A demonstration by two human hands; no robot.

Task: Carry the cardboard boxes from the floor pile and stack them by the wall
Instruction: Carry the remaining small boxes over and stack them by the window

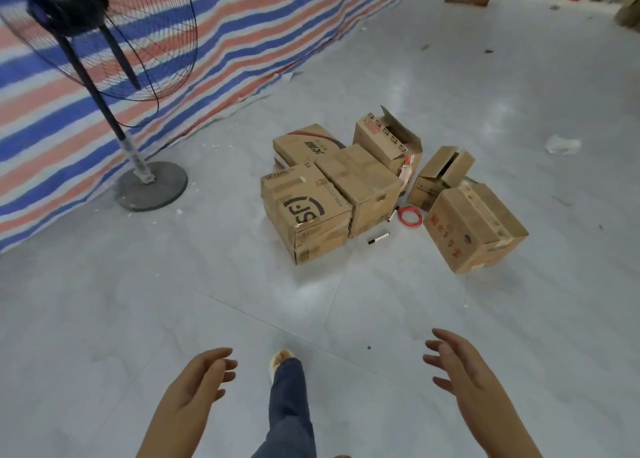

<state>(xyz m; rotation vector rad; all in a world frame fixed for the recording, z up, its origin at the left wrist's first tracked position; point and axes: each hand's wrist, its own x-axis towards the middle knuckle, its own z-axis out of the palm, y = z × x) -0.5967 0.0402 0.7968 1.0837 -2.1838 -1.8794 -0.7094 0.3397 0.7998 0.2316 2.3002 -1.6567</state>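
Left hand (199, 379) and right hand (460, 366): both raised over the floor (138, 319), fingers spread and relaxed, each grip holding nothing. The cardboard boxes (367, 184) sit in a loose pile on the floor ahead, well apart from the hands. The SF-marked box (306, 215) lies nearest. A red cord coil (409, 216) and a marker (378, 238) lie between boxes. A pedestal fan (104, 42) stands left, beside striped tarpaulin (242, 42)

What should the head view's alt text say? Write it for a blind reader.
Both hands, the left hand and the right hand, reach forward open and empty toward a pile of cardboard boxes on a grey floor. A standing fan stands left, before a striped tarp.
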